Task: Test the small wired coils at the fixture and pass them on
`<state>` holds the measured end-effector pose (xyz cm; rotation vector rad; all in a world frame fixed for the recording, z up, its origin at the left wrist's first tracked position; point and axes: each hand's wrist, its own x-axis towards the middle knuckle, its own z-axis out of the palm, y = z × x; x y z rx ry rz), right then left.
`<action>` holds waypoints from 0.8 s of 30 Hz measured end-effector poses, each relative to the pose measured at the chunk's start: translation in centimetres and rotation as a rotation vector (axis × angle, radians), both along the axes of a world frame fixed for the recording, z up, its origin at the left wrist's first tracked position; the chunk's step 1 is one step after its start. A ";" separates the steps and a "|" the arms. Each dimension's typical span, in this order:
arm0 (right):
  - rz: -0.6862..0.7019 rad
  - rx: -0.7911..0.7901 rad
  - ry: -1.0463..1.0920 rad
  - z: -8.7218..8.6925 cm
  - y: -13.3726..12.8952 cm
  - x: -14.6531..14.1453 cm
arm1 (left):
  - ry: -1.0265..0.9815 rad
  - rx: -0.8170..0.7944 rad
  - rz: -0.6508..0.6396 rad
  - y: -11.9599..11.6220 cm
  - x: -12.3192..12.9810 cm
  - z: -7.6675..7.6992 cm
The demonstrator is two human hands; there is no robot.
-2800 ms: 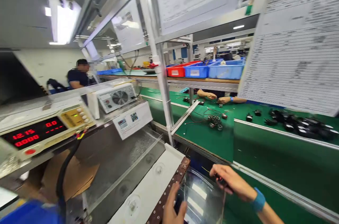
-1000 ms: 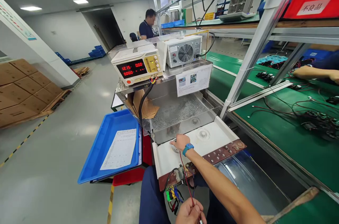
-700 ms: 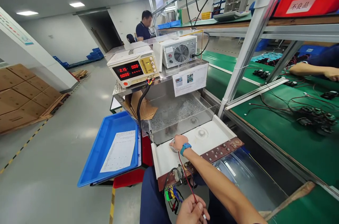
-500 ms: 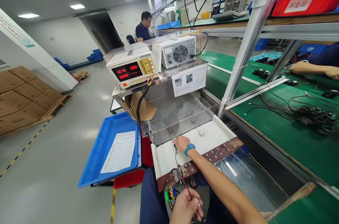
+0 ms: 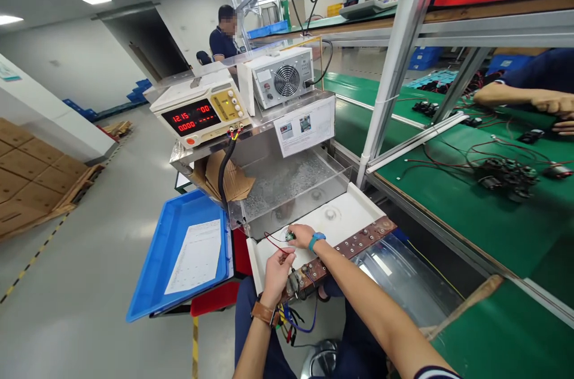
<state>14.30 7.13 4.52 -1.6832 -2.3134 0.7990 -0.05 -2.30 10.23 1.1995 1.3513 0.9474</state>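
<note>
My right hand (image 5: 302, 235), a blue band at its wrist, is closed on a small dark and green part (image 5: 290, 236) over the white tray (image 5: 354, 207). Fingers cover most of that part, so its kind is unclear. Thin red and black wires (image 5: 271, 240) loop leftward from it. Close by on the left, my left hand (image 5: 278, 270) pinches the red wire between thumb and fingers. Below this hand, the brown drilled strip (image 5: 347, 247) runs along the tray's front edge. Coloured leads with clips (image 5: 289, 322) hang beneath the strip.
Behind the tray stands a power supply (image 5: 197, 116) with a red display, beside a fan-backed unit (image 5: 282, 80). A blue bin (image 5: 150, 277) with a paper sheet is at left. On the green bench (image 5: 430, 205), wired parts lie near a co-worker's hands (image 5: 545, 103).
My left hand has moved up and forward from below the strip to beside my right hand, bringing the wire with it. The camera view has turned slightly right.
</note>
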 end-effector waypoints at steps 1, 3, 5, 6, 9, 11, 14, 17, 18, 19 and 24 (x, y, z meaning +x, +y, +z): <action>-0.002 -0.010 -0.001 0.1 0.0 0.0 | 0.019 0.006 -0.017 0.1 0.1 -0.3; -0.011 -0.022 -0.007 0.3 0.0 0.1 | 0.052 0.008 -0.054 0.2 0.3 -0.7; -0.021 -0.013 -0.020 0.4 -0.1 0.1 | 0.078 0.005 -0.090 0.2 0.5 -1.1; -0.024 -0.004 -0.027 0.5 -0.2 0.1 | 0.089 0.005 -0.104 0.2 0.6 -1.3; -0.014 0.027 -0.037 0.4 -0.2 0.1 | 0.122 0.006 -0.137 0.2 0.7 -1.9; -0.007 0.037 -0.028 0.1 -0.2 0.0 | 0.143 0.011 -0.154 0.2 0.7 -2.1; -0.009 0.041 -0.021 -0.2 -0.2 0.0 | 0.170 0.020 -0.168 0.3 0.8 -2.3; -0.013 0.046 -0.023 -0.4 -0.1 0.0 | 0.182 0.030 -0.179 0.3 0.8 -2.3; -0.014 0.047 -0.022 -0.4 -0.1 0.0 | 0.184 0.033 -0.183 0.3 0.8 -2.3; -0.016 0.047 -0.021 -0.4 -0.1 0.0 | 0.185 0.037 -0.188 0.4 0.8 -2.3; -0.022 0.040 -0.022 -0.5 -0.1 -0.1 | 0.186 0.044 -0.193 0.4 1.0 -2.6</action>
